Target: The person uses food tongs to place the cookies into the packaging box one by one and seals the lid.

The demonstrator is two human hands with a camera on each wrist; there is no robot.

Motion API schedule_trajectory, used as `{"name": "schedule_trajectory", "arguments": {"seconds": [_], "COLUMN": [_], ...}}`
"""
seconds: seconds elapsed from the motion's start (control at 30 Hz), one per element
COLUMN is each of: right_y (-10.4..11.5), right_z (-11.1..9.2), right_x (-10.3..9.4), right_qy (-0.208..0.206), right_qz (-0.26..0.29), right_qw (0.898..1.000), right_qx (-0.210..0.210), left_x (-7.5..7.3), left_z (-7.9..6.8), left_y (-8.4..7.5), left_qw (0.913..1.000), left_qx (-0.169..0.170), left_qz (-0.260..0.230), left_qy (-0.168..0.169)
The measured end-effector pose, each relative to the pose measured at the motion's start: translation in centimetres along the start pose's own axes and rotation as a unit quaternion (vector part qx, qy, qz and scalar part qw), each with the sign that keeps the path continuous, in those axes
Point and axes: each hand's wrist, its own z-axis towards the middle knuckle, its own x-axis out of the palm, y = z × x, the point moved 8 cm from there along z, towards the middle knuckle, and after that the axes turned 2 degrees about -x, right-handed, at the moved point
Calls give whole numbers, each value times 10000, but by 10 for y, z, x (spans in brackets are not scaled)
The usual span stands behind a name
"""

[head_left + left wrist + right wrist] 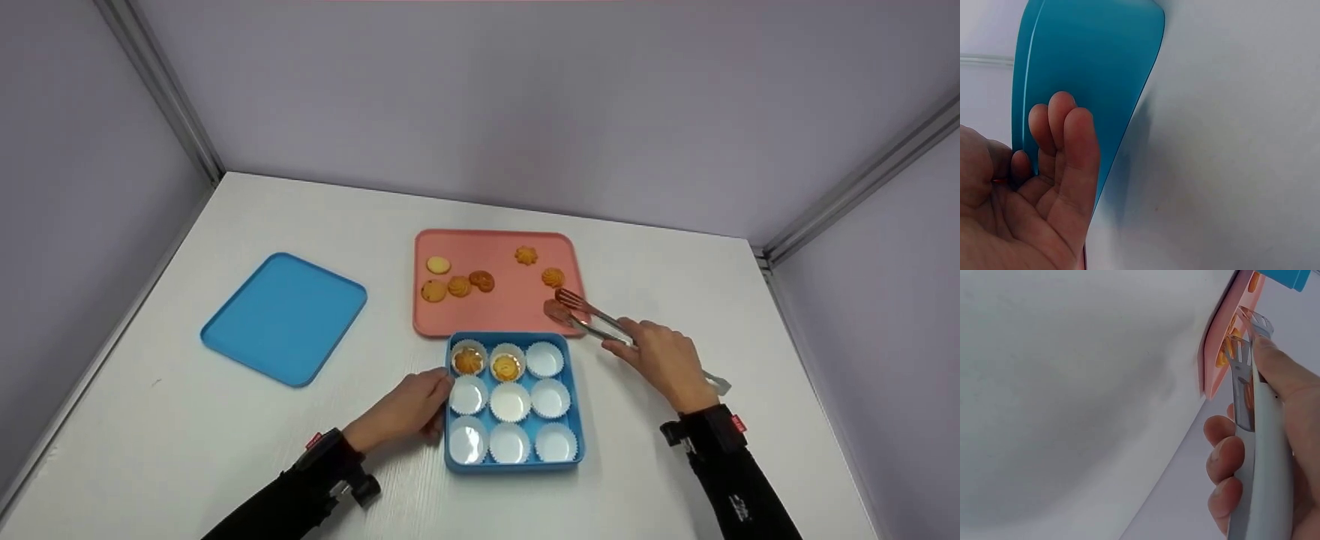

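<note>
In the head view my left hand holds the left wall of a blue box at its rim. Its other fingers lie along the outside wall in the left wrist view. Rows of white paper cups fill the box; a star-shaped cookie and a swirled cookie sit in two back-row cups. My right hand grips tongs with clear tips, their ends apart over the pink tray's front right corner. Just beyond the tips lies a swirled cookie.
Behind the box, the pink tray also carries a star-shaped cookie at the back and a cluster at left, including a pretzel-like cookie and a pale round one. A flat blue tray lies at left. Walls enclose the white table.
</note>
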Motion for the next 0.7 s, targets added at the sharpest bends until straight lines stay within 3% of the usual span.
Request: {"name": "schedule_trajectory", "arguments": {"seconds": [0.3,0.7], "right_y": [1,16], "right_z": [-6,-24], "right_x": [-4,-29], "right_qy": [-248,-560], "right_qz": [155,233], "right_qw": [9994,9975], "right_qx": [-165,-376], "left_x": [0,0], "left_z": [-1,-2], "left_y": [-4,-6], "left_qw": [10000,9998], "left_qx": [6,181], "left_qz": [-11,19], "left_qy": [7,26]}}
